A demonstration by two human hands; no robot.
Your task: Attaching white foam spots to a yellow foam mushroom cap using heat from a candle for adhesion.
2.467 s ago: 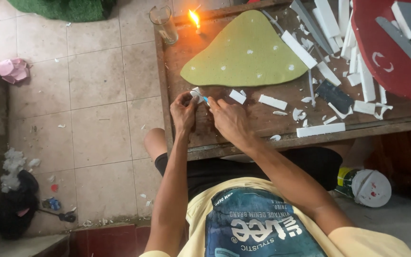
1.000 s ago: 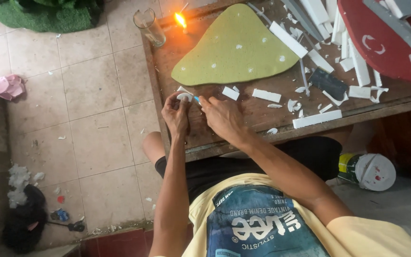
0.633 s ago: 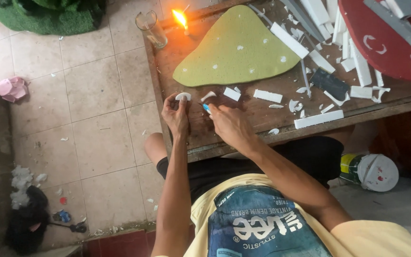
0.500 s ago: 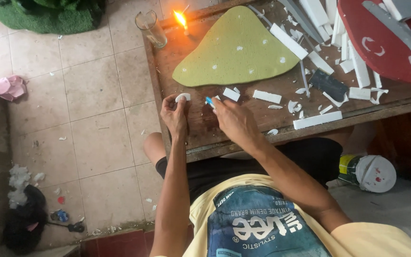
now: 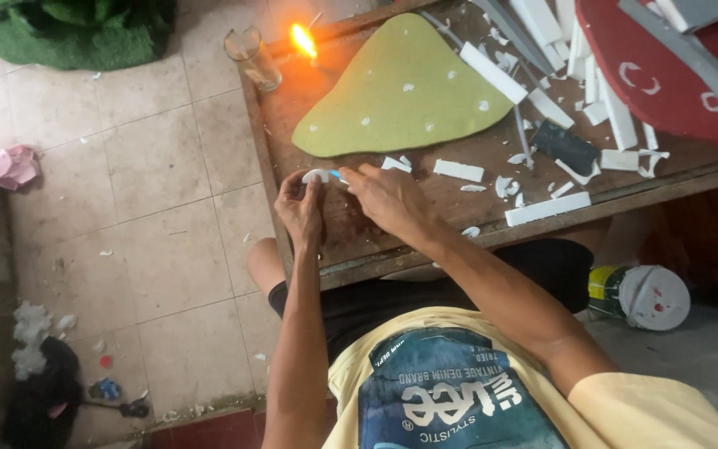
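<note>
1. White foam piece: small and rounded, pinched in the fingertips of the left hand, held over the near-left part of the wooden table.
2. Landmark for everything below: the green teardrop-shaped board lying flat on the table. The foam piece sits just off the board's near-left tip, apart from it.
3. Right hand: fingers closed around a thin blue-tipped tool, whose tip meets the foam piece. I cannot tell what kind of tool it is.
4. Both hands are close together, just nearer me than the board's lower edge.
5. A lit flame burns beyond the board's far-left edge; an empty glass tumbler stands on the table corner further left of it.
6. White foam strips and offcuts lie scattered near and to the right of the board; one long strip lies near the table's front edge.
7. A dark block sits right of the board, and a red round board lies beyond it.
8. On the floor below the table, well right of the board, a can with a white lid lies on its side.
</note>
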